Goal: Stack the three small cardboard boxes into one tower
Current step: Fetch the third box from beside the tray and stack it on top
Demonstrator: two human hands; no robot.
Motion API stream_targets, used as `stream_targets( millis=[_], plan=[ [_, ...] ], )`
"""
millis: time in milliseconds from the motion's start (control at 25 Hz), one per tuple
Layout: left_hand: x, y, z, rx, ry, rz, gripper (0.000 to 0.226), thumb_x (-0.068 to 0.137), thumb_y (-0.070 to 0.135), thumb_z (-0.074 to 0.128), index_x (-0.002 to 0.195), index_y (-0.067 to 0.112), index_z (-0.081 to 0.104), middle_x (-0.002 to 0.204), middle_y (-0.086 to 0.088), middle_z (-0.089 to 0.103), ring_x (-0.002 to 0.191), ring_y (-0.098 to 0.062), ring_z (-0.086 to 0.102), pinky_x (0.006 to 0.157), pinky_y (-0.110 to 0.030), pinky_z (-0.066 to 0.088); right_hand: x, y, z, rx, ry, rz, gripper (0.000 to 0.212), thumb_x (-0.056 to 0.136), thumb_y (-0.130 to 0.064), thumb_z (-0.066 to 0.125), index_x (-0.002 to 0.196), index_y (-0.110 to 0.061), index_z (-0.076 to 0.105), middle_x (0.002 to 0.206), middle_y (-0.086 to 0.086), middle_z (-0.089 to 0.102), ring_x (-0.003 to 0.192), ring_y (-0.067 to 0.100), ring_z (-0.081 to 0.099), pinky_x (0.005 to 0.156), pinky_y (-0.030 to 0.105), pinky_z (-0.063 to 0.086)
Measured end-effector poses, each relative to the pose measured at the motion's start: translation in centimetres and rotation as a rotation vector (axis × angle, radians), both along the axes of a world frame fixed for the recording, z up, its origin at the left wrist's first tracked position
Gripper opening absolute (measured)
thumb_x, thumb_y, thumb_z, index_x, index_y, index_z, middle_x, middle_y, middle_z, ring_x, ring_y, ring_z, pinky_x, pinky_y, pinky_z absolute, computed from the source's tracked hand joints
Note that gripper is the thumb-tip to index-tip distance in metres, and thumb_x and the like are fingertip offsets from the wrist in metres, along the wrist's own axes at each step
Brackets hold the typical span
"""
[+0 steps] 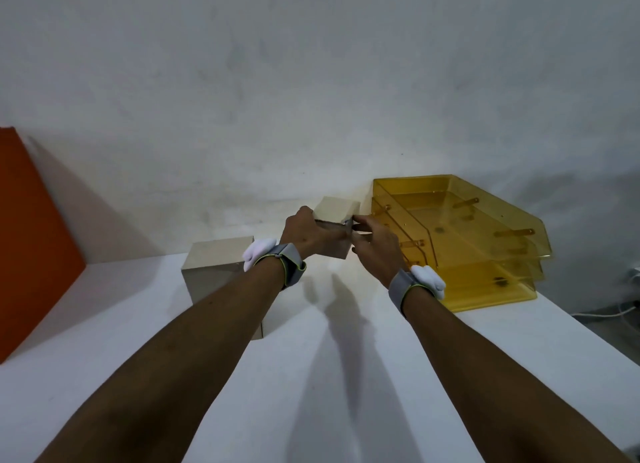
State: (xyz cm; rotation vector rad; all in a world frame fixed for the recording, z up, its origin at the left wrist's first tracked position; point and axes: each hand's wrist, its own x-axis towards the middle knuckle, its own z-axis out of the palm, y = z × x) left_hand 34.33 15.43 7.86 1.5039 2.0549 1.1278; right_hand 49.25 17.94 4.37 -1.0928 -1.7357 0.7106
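Head camera, looking forward and down along my two bare forearms over a white surface (329, 376) that meets a pale wall.

Both my hands are closed around one small cardboard box, the held box (337, 208), raised near the far edge of the surface, close to the wall. My left hand (304, 235) grips its left side with the thumb over the top edge. My right hand (375, 246) pinches its right side with the fingers narrow. My hands cover the lower part of this box, so I cannot tell whether it is fully in the air or resting on something hidden beneath.

A second cardboard box, the near box (216, 267), sits on the surface toward the far left of centre, partly behind my left forearm. It is just beside the held box but not touching it. I cannot see a third box; my arms may hide it.

A yellow see-through tray stack (485, 254) stands just beside my right hand, against the far right edge. An orange panel (31, 237) leans at the left edge.

I judge the step in hand is carrying this box to the tower. To do it well, I should keep it level, clear the tray stack, line up its edges with the box below, and lower it flat before letting go.
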Motion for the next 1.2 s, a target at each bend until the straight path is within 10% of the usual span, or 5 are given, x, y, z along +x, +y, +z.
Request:
stream_targets(
  millis=[320,520,720,1200],
  plan=[
    [-1.6,-2.8,6.1,0.122,0.006,0.082,0.078,0.075,0.05,0.083,0.129,0.003,0.051,0.124,-0.008,0.061,0.103,-0.024,0.06,0.077,-0.031,0.046,-1.2,-1.3,6.7,-0.044,0.124,0.096,0.034,0.093,-0.018,0.055,0.124,-0.015,0.069,0.116,0.01,0.076,0.106,0.029,0.073,0.096,0.053,0.058],
    [-4.0,-4.9,9.6,0.103,0.014,0.026,0.075,0.064,0.05,0.084,0.125,0.014,0.057,0.113,0.0,0.06,0.096,-0.021,0.058,0.061,-0.023,0.043,-2.0,-1.7,10.1,0.03,0.112,-0.001,0.042,0.086,-0.017,0.072,0.125,-0.01,0.06,0.112,0.006,0.07,0.099,0.022,0.068,0.079,0.027,0.054],
    [-7.1,-7.8,12.4,0.128,-0.117,-0.048,0.081,0.047,0.041,0.086,0.119,0.011,0.064,0.117,-0.008,0.068,0.116,-0.03,0.067,0.1,-0.05,0.057,-3.1,-1.9,12.2,-0.059,0.009,0.099,0.064,0.086,-0.019,0.074,0.143,-0.012,0.046,0.136,0.014,0.059,0.121,0.031,0.063,0.103,0.048,0.053],
    [-14.6,-13.7,13.5,-0.017,-0.344,-0.194,0.069,0.069,0.008,0.077,0.135,0.013,0.059,0.115,-0.005,0.061,0.11,-0.02,0.058,0.108,-0.036,0.048,-8.5,-5.0,13.6,-0.339,-0.08,0.622,0.076,0.087,0.0,0.074,0.15,-0.022,0.038,0.148,0.004,0.05,0.128,0.027,0.058,0.103,0.047,0.053]
  ],
)
